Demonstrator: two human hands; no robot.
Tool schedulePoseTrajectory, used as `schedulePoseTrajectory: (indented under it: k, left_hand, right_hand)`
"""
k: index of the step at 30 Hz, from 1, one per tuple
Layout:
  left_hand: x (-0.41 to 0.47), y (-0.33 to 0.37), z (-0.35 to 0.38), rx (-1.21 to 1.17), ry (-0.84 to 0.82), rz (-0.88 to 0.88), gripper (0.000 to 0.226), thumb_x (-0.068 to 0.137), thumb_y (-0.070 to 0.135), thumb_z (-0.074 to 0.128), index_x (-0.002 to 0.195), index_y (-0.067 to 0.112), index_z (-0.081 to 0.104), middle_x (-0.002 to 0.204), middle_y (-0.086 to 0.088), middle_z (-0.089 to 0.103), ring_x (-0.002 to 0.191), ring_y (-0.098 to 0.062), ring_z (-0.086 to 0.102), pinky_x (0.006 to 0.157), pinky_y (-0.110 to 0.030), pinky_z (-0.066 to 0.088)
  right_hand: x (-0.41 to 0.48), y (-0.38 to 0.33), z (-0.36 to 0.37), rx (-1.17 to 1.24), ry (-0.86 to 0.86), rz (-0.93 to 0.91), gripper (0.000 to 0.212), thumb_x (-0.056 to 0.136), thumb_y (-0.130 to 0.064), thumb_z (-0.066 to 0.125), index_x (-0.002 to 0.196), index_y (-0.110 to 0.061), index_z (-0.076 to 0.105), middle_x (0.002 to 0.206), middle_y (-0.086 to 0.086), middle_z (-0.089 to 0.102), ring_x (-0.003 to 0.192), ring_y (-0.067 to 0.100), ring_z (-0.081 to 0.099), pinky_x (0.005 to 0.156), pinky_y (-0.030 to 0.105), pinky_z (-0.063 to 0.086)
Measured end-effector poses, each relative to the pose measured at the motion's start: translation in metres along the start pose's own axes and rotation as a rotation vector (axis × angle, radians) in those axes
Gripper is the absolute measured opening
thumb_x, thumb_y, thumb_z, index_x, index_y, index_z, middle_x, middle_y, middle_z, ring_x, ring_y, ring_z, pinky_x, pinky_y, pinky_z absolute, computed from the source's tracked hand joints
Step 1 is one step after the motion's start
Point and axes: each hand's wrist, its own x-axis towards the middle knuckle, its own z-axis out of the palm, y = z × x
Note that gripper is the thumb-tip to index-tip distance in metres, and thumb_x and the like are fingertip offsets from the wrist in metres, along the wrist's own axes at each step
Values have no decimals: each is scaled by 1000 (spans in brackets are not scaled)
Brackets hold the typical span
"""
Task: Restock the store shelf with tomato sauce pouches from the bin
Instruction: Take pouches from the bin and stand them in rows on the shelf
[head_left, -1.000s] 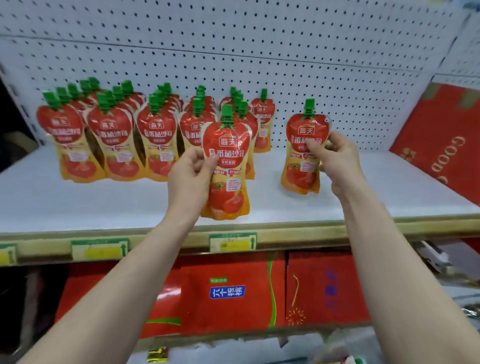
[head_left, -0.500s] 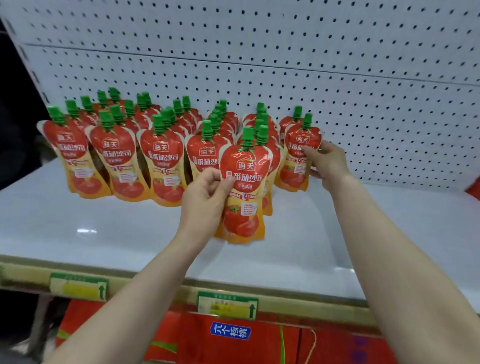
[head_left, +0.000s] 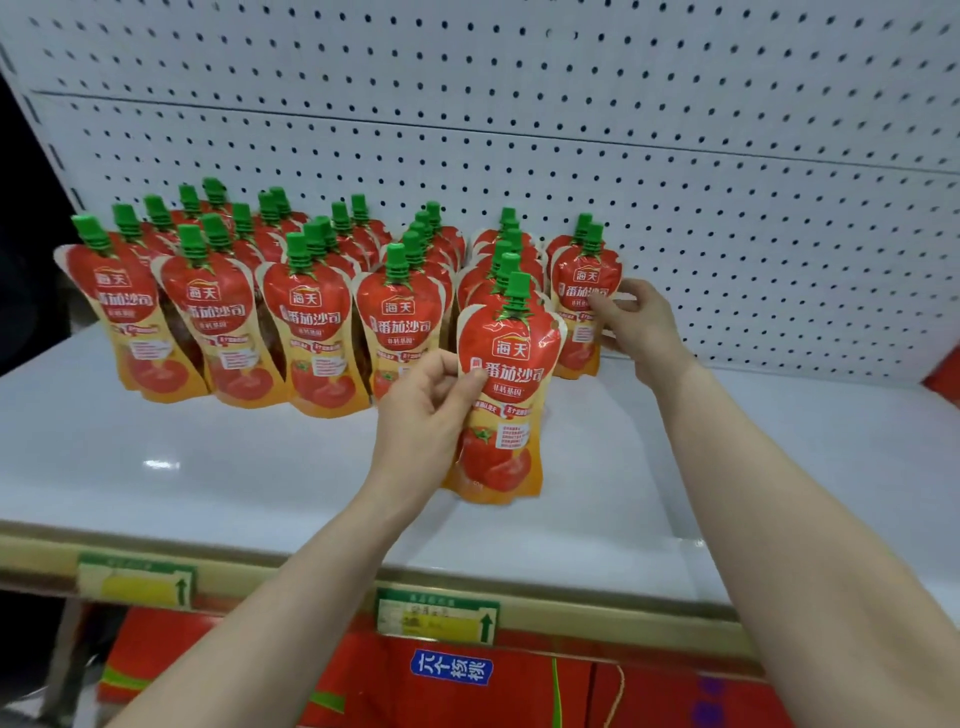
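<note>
Several rows of red tomato sauce pouches (head_left: 311, 322) with green caps stand on the white shelf (head_left: 208, 467), from the left end to the middle. My left hand (head_left: 426, 415) grips one pouch (head_left: 506, 395) by its left edge, upright at the front of a middle row, its base on the shelf. My right hand (head_left: 641, 325) holds another pouch (head_left: 584, 291) by its right edge in the rightmost row, near the pegboard. The bin is out of view.
A white pegboard back wall (head_left: 675, 130) rises behind the shelf. Price tags (head_left: 436, 616) sit on the shelf's front rail. Red boxes (head_left: 467, 686) fill the shelf below. The shelf's right half (head_left: 779, 441) is bare white surface.
Both hands carried their pouches deeper onto the shelf. The right pouch went back and left into the rightmost row; the left pouch now stands at the front of a middle row.
</note>
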Motion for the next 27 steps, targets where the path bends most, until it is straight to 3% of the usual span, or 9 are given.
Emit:
schedulePoseTrajectory:
  k: [2, 4, 6, 8, 11, 13, 17, 23, 27]
  left_hand:
    - [-3, 0, 3, -17, -21, 1, 14, 94, 21, 58, 90, 7, 59, 89, -8, 75, 90, -22, 72, 83, -44, 57]
    - [-5, 1, 7, -35, -36, 2, 13, 95, 20, 58, 89, 9, 60, 89, -6, 75, 90, -21, 72, 82, -42, 58]
    - [-7, 2, 12, -33, -45, 2, 13, 95, 21, 58, 88, 10, 59, 88, -5, 75, 89, -20, 72, 81, -41, 58]
    - [-8, 2, 18, -26, -45, 6, 14, 95, 23, 58, 87, 12, 59, 87, -5, 75, 89, -19, 72, 82, -43, 58]
    - [-11, 1, 29, -35, -50, -4, 13, 95, 25, 59, 88, 14, 61, 89, -4, 75, 88, -18, 72, 82, -43, 59]
    - [-14, 1, 37, -63, -76, -22, 12, 95, 24, 59, 92, 13, 63, 91, -3, 76, 89, -17, 73, 81, -41, 59]
    - [-18, -1, 46, -49, -95, -25, 12, 93, 20, 62, 103, 13, 65, 97, -1, 74, 94, -12, 70, 82, -33, 58]
    - [-21, -20, 62, 271, -262, -21, 36, 93, 21, 61, 128, 21, 56, 124, 10, 60, 109, -5, 59, 88, -15, 47]
    - [-3, -36, 85, 474, -330, -28, 51, 92, 22, 59, 141, 18, 46, 141, -1, 51, 127, -18, 50, 105, -35, 44]
  right_hand:
    - [-18, -7, -8, -74, 80, -55, 47, 91, -35, 67, 131, -18, 50, 113, 4, 64, 98, 20, 65, 83, 37, 56]
    - [-46, -20, -17, -80, 148, -135, 33, 92, -37, 65, 118, -19, 58, 100, -2, 65, 88, 16, 65, 74, 32, 55]
    - [-83, -34, -26, 15, -9, -161, 31, 94, -43, 61, 105, -15, 64, 90, -2, 68, 78, 14, 65, 61, 25, 49]
    - [-119, -44, -32, 64, -286, -129, 46, 89, -51, 59, 105, -10, 67, 91, 4, 71, 77, 15, 66, 54, 22, 48]
    - [-151, -46, -33, -48, -454, -134, 30, 87, -29, 69, 111, -12, 67, 97, 3, 76, 85, 16, 71, 57, 25, 54]
    - [-156, -43, -34, -46, -431, -144, 26, 87, -15, 71, 113, -16, 67, 98, 3, 77, 85, 15, 72, 58, 24, 56]
    - [-149, -38, -51, -27, -352, -129, 22, 88, -7, 69, 110, -14, 69, 95, 6, 77, 82, 17, 73, 66, 29, 61]
    - [-113, -28, -65, -38, -117, -124, 9, 93, -5, 63, 99, -11, 66, 88, 2, 74, 72, 9, 72, 67, 28, 62]
    - [-87, -22, -52, -2, -72, -140, 6, 93, -7, 63, 96, -12, 65, 84, 1, 74, 70, 8, 72, 62, 26, 60]
